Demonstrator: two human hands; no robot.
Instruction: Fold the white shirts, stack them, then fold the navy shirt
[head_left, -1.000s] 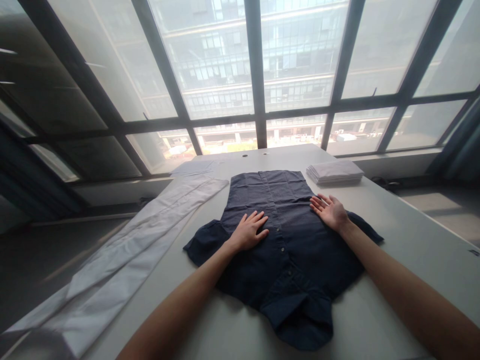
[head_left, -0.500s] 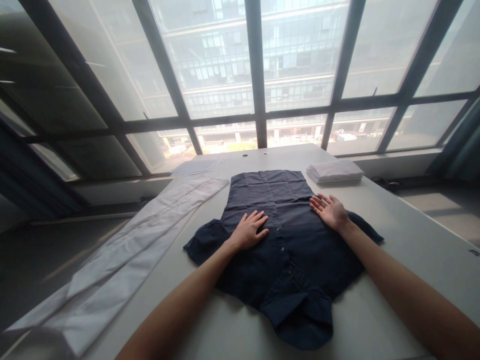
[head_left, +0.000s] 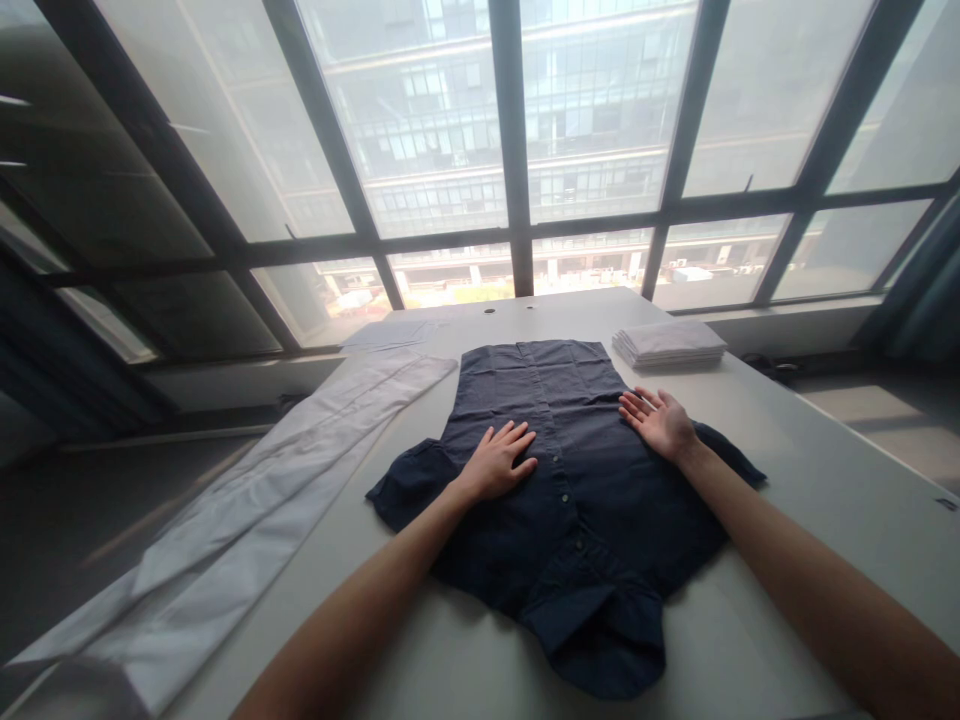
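Observation:
A dark navy button-up shirt point(head_left: 570, 500) lies spread front side up on the white table point(head_left: 810, 520). Its collar point(head_left: 607, 640) points toward me and its hem lies at the far end. My left hand point(head_left: 501, 460) rests palm down on the left half of the shirt, fingers spread, near the button line. On the right half, my right hand point(head_left: 660, 422) is turned with the palm up and the fingers stretched out. Neither hand grips the fabric. The short sleeves stick out to both sides, the right one partly hidden behind my right wrist.
A long white cloth point(head_left: 300, 470) runs along the table's left edge. White papers point(head_left: 390, 335) lie at the far left. A folded stack of white cloth point(head_left: 667, 343) sits at the far right. Beyond the table are tall windows point(head_left: 600, 110), with curtains at both sides.

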